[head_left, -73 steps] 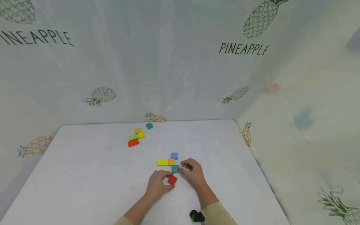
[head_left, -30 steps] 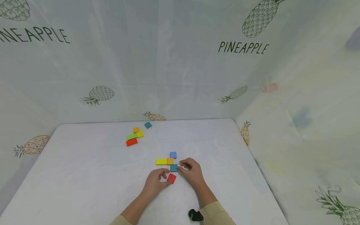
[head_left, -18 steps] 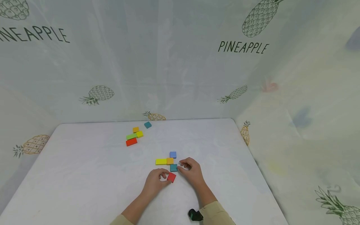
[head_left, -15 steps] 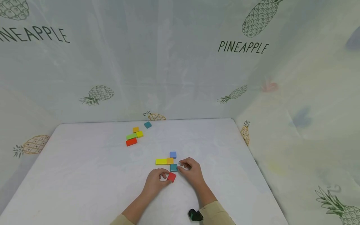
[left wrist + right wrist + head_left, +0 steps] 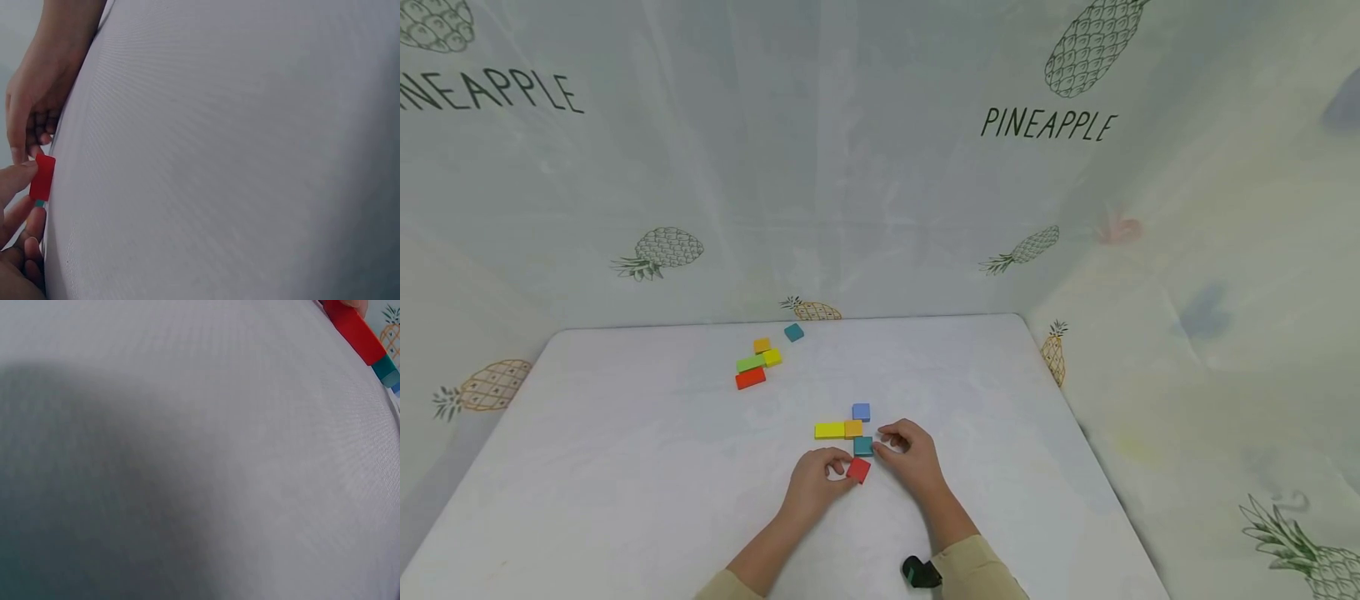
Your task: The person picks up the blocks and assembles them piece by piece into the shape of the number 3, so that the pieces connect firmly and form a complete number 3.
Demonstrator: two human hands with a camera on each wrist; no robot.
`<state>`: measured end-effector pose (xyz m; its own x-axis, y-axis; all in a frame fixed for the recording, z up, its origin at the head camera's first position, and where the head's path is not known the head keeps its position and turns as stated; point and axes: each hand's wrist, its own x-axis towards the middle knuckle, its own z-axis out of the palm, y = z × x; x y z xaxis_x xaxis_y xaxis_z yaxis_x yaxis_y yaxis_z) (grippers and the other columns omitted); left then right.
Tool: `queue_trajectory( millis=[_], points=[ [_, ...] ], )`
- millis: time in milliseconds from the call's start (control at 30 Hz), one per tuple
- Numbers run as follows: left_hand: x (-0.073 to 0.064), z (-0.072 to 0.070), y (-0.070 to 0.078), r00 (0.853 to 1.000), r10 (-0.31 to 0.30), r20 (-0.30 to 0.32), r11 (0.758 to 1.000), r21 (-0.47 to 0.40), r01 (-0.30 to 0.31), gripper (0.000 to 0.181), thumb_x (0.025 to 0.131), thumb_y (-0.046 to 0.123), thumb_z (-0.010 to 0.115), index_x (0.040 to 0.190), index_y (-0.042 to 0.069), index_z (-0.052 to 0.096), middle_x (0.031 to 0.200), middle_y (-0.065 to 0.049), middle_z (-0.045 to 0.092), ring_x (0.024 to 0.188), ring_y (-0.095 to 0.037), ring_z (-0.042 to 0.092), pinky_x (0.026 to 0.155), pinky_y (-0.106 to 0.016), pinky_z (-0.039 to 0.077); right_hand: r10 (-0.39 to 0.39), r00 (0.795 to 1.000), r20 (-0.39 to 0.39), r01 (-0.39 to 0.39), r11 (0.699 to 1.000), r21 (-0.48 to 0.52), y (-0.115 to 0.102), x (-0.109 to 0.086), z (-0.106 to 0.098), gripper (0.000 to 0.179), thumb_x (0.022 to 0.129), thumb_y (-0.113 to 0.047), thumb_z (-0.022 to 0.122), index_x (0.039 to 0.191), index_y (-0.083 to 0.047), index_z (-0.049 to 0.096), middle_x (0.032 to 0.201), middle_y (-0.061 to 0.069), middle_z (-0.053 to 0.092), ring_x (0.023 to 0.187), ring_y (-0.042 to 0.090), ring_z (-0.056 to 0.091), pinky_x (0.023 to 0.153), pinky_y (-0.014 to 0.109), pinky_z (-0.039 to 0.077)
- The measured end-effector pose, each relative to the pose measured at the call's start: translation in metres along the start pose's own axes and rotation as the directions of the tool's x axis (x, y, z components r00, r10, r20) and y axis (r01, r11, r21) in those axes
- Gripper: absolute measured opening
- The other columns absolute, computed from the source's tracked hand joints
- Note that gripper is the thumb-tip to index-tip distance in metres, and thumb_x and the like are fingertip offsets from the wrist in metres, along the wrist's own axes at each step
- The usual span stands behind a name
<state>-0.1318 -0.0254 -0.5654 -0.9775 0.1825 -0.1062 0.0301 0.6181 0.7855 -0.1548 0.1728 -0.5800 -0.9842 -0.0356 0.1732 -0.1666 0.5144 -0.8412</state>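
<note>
My left hand (image 5: pixel 815 483) pinches a red block (image 5: pixel 858 471) between thumb and fingers. The block is turned at an angle, one corner close to the near edge of a teal block (image 5: pixel 862 447). Loosely bent, my right hand (image 5: pixel 917 454) stays at the teal block's right side, thumb tip right at its edge. Beyond the teal block sit an orange block (image 5: pixel 853 429), a long yellow block (image 5: pixel 830 431) and a blue block (image 5: pixel 861 412). In the left wrist view the red block (image 5: pixel 42 177) shows between the fingers; the right wrist view shows it (image 5: pixel 355 330) before the teal one.
Farther back on the white table (image 5: pixel 647 467) lies a loose group: a red block (image 5: pixel 750 378), a light green block (image 5: pixel 750 363), a yellow block (image 5: pixel 772 357), an orange block (image 5: pixel 762 345) and a teal block (image 5: pixel 794 332). A black object (image 5: pixel 921 572) lies by the right sleeve.
The left hand has brought the red block slightly forward, narrowing its gap to the teal block. The right hand has kept its place, and the view has shifted a little.
</note>
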Motion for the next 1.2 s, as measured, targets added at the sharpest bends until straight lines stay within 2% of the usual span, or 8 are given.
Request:
queue_trajectory(
  millis=[900,1067,1200],
  points=[
    [0.003,0.001,0.001,0.999,0.005,-0.034,1.0,0.005,-0.004,0.032,0.074,0.023,0.086,0.102,0.015,0.073,0.075,0.008,0.054,0.076,-0.016,0.047,0.061,-0.026,0.044,-0.013,1.0,-0.009,0.012,1.0,-0.015,0.001,0.002,0.001,0.02,0.083,-0.026,0.079,0.101,-0.017,0.073,0.085,-0.009,0.061,0.078,0.012,0.054,0.071,0.025,0.048],
    [0.003,-0.004,-0.001,1.0,-0.009,-0.013,0.999,-0.046,0.008,0.032,0.076,0.023,0.085,0.103,0.014,0.072,0.078,0.007,0.056,0.076,-0.016,0.049,0.062,-0.026,0.046,-0.02,1.0,-0.012,0.02,1.0,-0.012,0.002,0.002,0.001,0.02,0.083,-0.025,0.079,0.101,-0.017,0.073,0.085,-0.009,0.061,0.078,0.012,0.054,0.071,0.025,0.048],
    [0.006,-0.017,-0.007,0.999,-0.03,-0.019,0.994,-0.108,0.028,0.034,0.077,0.022,0.084,0.107,0.014,0.069,0.083,0.005,0.058,0.077,-0.016,0.051,0.064,-0.024,0.048,-0.02,1.0,-0.001,0.02,1.0,-0.004,0.001,-0.001,0.0,0.02,0.084,-0.024,0.079,0.101,-0.017,0.073,0.086,-0.009,0.061,0.078,0.012,0.054,0.071,0.024,0.048]
  ],
)
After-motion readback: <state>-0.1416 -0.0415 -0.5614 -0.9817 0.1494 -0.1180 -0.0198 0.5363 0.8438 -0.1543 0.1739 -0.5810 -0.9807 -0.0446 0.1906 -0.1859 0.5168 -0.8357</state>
